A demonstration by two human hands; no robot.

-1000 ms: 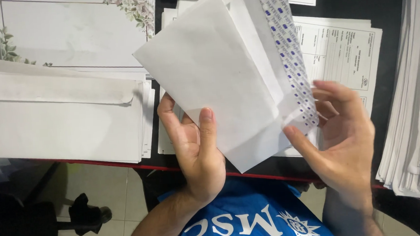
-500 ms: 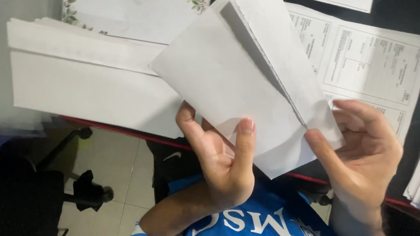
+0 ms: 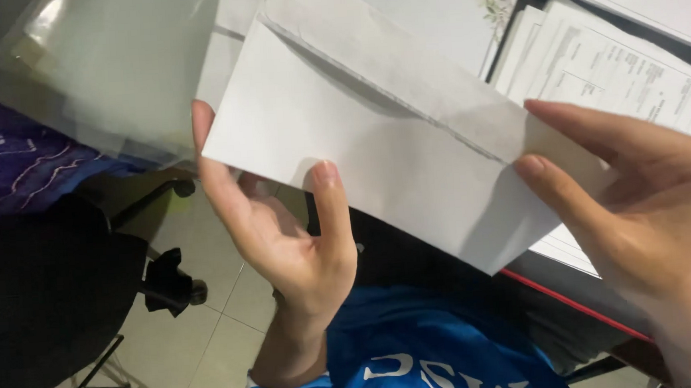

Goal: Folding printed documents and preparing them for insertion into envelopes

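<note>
Envelope [image 3: 391, 159] between both hands, printed forms [image 3: 626, 81] behind, chair [image 3: 48, 292] left.

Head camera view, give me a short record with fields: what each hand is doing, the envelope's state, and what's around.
left hand: holds white envelope at its lower left edge, thumb on the front
right hand: pinches the envelope's right end
envelope flap: folded down, closed
printed forms: on the desk beyond the envelope
floral-bordered paper: at the top, partly hidden
black office chair: lower left, on tiled floor

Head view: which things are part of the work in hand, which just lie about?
In hand:
- plain white paper envelope
- left hand
- right hand

Lying about:
- printed white form sheets
- flower-bordered white card
- clear plastic sleeve
- black office chair
</note>
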